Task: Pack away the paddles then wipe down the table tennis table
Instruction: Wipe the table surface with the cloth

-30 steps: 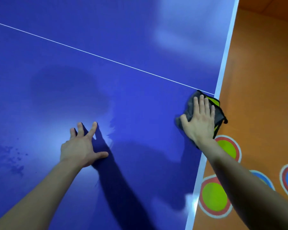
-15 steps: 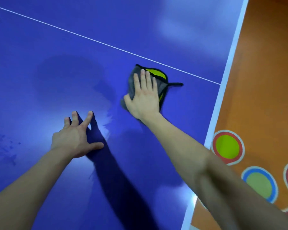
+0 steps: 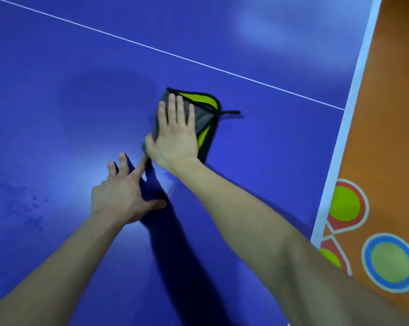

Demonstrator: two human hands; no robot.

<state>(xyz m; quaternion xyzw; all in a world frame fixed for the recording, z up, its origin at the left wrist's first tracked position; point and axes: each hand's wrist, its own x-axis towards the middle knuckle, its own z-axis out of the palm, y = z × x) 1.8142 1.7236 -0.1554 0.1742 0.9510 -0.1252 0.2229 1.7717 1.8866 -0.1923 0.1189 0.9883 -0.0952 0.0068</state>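
Observation:
A folded grey and yellow-green cloth (image 3: pixel 204 107) with black trim lies on the blue table tennis table (image 3: pixel 57 102). My right hand (image 3: pixel 175 135) presses flat on the cloth with straight fingers. My left hand (image 3: pixel 125 191) rests spread on the bare tabletop just below and left of it, its fingertips almost meeting my right thumb. No paddles are in view.
A thin white centre line (image 3: pixel 222 71) crosses the table above the cloth. The table's white side edge (image 3: pixel 347 118) runs down the right. Beyond it lies an orange floor (image 3: pixel 396 114) with coloured circles (image 3: pixel 390 262). Faint damp spots (image 3: pixel 24 203) mark the table at left.
My right hand slid the cloth leftward from the table's right edge to the middle, close to my left hand. My left hand stayed planted on the table.

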